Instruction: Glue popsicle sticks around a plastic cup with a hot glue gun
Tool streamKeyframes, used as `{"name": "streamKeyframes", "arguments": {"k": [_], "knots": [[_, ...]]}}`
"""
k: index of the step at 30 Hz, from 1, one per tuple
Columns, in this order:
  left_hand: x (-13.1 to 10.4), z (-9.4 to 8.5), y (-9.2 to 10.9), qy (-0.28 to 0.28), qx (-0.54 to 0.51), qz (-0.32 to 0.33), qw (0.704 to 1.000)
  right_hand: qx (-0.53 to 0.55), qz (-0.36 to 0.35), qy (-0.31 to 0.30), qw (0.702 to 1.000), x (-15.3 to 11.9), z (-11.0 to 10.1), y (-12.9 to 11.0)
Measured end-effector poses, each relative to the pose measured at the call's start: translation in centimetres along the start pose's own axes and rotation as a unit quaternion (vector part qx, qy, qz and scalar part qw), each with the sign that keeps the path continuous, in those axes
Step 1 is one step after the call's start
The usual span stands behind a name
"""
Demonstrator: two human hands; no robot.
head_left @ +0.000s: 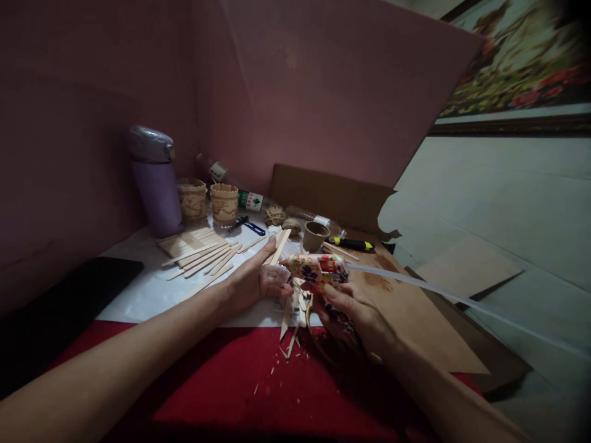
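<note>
My left hand (253, 274) is closed around a wooden craft stick (279, 247) that points up past the thumb. Under that stick, a clear, shiny piece (276, 275) shows at the palm; I cannot make out what it is. My right hand (353, 307) grips a flower-patterned hot glue gun (318, 268), its nozzle pointing left at the stick, touching or nearly so. A long translucent glue stick (425, 284) runs out of its back to the right. Below the hands lie cut stick pieces (290, 332) and yellow-handled scissors (312, 323), partly hidden by my right hand.
Loose craft sticks (203, 253) lie on white paper at left. Behind stand a purple tumbler (157, 191), two carved wooden cups (225, 206) and a small brown pot (316, 235). Twine balls (276, 214), plastic bottles, a blue cutter (255, 227) and a black-yellow knife (353, 244) lie nearby. Cardboard (415, 326) covers the right.
</note>
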State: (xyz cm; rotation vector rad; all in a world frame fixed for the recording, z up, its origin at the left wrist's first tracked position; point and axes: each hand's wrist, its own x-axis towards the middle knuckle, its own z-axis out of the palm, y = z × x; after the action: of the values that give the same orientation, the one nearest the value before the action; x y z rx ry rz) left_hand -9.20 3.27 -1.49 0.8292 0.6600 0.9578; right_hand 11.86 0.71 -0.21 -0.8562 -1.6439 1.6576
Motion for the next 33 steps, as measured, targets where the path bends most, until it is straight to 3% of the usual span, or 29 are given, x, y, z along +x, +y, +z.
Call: {"name": "streamKeyframes", "arguments": {"k": [8, 33], "knots": [[0.16, 0.02, 0.05, 0.004, 0.023, -0.043, 0.999, -0.016, -0.004, 0.002, 1.0, -0.09, -0.08, 0.1], [0.42, 0.01, -0.27, 0.023, 0.052, 0.0, 0.998, 0.065, 0.023, -0.012, 0.998, -0.17, -0.2, 0.02]]}}
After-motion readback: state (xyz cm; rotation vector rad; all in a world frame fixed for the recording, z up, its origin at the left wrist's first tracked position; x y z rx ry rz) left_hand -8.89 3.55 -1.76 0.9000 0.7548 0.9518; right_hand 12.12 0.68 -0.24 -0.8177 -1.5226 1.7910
